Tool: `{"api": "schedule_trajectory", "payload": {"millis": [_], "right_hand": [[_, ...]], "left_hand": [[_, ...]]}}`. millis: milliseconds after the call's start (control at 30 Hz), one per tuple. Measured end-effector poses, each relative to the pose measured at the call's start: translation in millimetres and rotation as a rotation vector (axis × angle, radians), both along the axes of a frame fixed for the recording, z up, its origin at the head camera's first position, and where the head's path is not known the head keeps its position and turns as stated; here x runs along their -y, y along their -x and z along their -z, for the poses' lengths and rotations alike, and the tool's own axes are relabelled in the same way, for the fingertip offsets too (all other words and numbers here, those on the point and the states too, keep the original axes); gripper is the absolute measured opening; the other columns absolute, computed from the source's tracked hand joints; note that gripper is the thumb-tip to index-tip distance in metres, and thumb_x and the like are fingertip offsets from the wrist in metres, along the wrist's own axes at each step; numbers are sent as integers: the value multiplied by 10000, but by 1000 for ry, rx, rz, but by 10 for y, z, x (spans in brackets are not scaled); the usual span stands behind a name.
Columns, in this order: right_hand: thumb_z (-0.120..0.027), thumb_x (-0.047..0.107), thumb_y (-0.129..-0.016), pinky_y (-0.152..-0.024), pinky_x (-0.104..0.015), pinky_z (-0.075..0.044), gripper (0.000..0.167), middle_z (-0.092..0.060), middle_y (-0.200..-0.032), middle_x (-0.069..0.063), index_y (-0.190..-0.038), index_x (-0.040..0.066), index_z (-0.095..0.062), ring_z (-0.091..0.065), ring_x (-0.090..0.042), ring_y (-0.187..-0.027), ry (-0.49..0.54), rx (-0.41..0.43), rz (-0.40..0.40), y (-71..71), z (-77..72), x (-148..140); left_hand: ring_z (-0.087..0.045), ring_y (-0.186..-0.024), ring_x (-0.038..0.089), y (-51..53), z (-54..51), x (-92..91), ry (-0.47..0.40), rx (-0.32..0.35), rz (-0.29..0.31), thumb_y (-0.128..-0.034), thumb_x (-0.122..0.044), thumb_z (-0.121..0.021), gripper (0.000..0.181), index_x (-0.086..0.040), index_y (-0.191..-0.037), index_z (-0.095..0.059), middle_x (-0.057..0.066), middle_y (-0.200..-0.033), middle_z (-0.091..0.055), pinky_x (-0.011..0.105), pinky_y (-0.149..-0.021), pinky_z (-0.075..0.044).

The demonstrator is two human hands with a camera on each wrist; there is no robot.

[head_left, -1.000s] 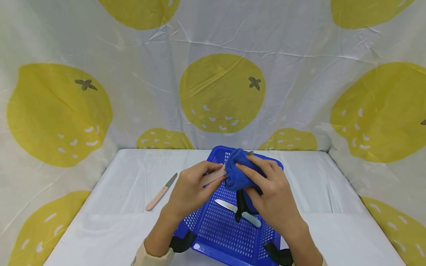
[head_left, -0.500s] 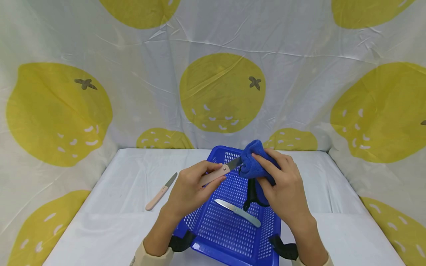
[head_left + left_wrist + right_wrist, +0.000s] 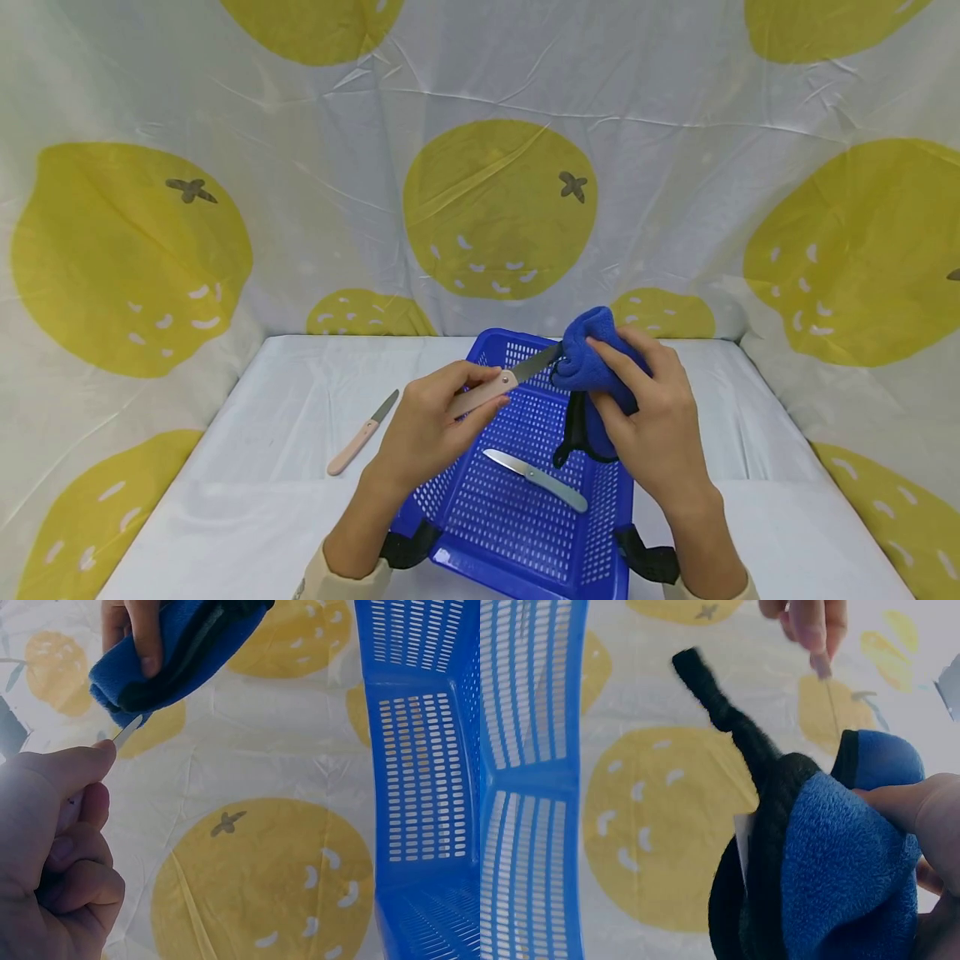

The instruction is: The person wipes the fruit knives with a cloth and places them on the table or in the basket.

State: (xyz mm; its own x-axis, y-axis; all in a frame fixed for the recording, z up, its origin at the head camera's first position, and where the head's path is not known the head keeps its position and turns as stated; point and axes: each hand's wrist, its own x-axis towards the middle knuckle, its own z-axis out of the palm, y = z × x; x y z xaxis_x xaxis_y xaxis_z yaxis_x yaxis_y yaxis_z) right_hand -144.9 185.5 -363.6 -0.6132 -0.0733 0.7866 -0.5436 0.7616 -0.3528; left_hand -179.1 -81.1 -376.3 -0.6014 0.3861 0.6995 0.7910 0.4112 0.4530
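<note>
My left hand (image 3: 431, 421) grips a knife by its pale pink handle (image 3: 482, 394), the blade (image 3: 537, 363) pointing up and to the right. A folded blue cloth (image 3: 596, 354) with black edging is pinched in my right hand (image 3: 651, 412); it meets the blade near the tip, which is hidden. In the left wrist view the blade (image 3: 129, 730) runs up to the cloth's edge. The right wrist view shows the cloth (image 3: 847, 862) close up, with a black loop (image 3: 716, 697) hanging from it. Both hands are above the blue basket (image 3: 525, 567).
A knife with a pale blue-green handle (image 3: 557, 490) lies inside the basket. Left of the basket, another pink-handled knife (image 3: 356, 448) lies on the white-covered table (image 3: 247, 517). A lemon-print curtain (image 3: 660, 192) hangs behind and at the sides.
My right hand has slid the cloth right and slightly up along the blade, from near the handle to the tip, baring most of the blade. My left hand has stayed almost still.
</note>
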Motion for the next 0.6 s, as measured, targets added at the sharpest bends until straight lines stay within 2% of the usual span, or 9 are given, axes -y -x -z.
{"api": "schedule_trajectory", "payload": {"millis": [167, 433, 600], "right_hand": [[-801, -21, -819, -1011, -564, -508, 523, -587, -1417, -147, -1300, 167, -723, -534, -351, -1275, -22, 26, -54, -53, -3, 65], [-818, 37, -824, -1013, -541, -479, 530, -601, -1424, -87, -1316, 206, -715, -547, -307, -1243, -125, 67, -216, -121, 11, 238], [-803, 47, -834, -990, -561, -483, 522, -609, -1412, -66, -1318, 220, -712, -548, -292, -1221, -157, 68, -243, -113, 22, 278]], "left_hand": [[-745, -919, 154, -1, -3, -11, 11, -3, -8, -900, -156, -811, 276, -76, -1140, -702, 58, -1152, -765, 213, -740, -613], [-743, -925, 162, 6, -4, -18, 19, -54, 1, -883, -112, -820, 294, -70, -1149, -702, 63, -1119, -768, 259, -758, -622], [-721, -892, 146, -1, -3, -11, 34, -53, 5, -884, -90, -812, 320, -71, -1181, -694, 63, -1088, -762, 261, -755, -619]]}}
